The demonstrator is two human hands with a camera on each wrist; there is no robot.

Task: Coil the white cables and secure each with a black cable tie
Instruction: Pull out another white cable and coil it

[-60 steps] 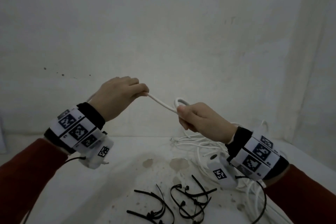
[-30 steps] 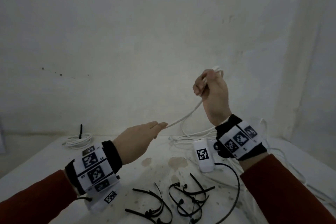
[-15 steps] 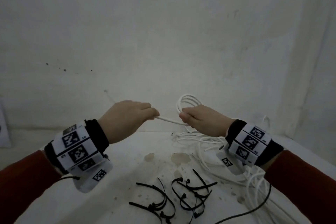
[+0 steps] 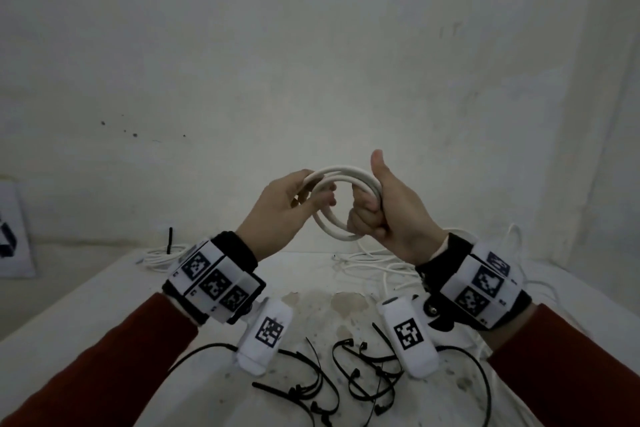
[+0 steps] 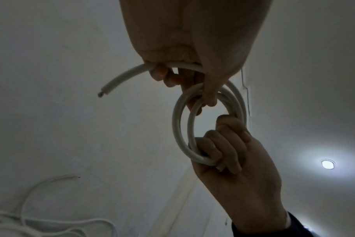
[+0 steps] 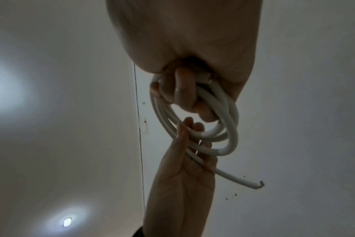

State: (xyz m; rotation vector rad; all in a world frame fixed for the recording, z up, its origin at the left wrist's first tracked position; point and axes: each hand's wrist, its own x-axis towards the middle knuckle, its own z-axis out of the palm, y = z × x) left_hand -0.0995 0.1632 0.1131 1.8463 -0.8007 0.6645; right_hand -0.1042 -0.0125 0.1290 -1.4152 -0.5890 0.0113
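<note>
A white cable [image 4: 341, 174] is wound into a small coil of about three loops, held up above the table between both hands. My right hand [image 4: 363, 215] grips the coil's right side with curled fingers [image 6: 184, 94] and a raised thumb. My left hand [image 4: 311, 194] pinches the left side of the coil [image 5: 179, 126], and the short free end [image 5: 111, 85] sticks out past it. In the right wrist view that free end [image 6: 243, 181] points away from the coil [image 6: 227, 128]. Several black cable ties [image 4: 346, 378] lie loose on the table below.
A tangle of loose white cables [image 4: 381, 267] lies on the white table [image 4: 104, 305] behind and under my right arm. A coiled cable with a black tie [image 4: 162, 251] sits at the back left. A wall stands close behind the table.
My hands have come together. The straight stretch my left hand was pulling is now wound onto the coil as another loop, and only a short free end is left.
</note>
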